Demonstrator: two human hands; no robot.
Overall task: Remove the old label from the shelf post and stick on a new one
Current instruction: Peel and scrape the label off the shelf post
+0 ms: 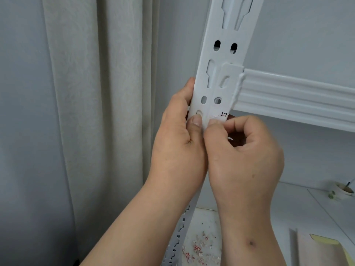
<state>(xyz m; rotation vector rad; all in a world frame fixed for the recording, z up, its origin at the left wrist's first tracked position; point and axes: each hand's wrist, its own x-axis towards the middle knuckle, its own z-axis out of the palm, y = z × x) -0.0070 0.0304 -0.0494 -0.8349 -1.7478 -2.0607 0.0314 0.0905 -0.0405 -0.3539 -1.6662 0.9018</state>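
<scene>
A white slotted shelf post [217, 54] rises through the middle of the view. A white label [221, 115] with red and dark handwriting is stuck on it just below the crossbeam joint. My left hand [178, 143] wraps around the post's left edge, its thumb pressed flat on the post face beside the label. My right hand [244, 156] is curled, its thumb and fingertips pinching at the label's lower left edge. Most of the label is hidden behind my right fingers.
A white crossbeam [299, 96] runs right from the post. Pale curtains [92, 112] hang at the left. Below, a shelf board [207, 231] holds several torn label scraps [199, 250]. A yellow sticky pad [326, 246] lies at lower right, a small white cup [343, 191] further back.
</scene>
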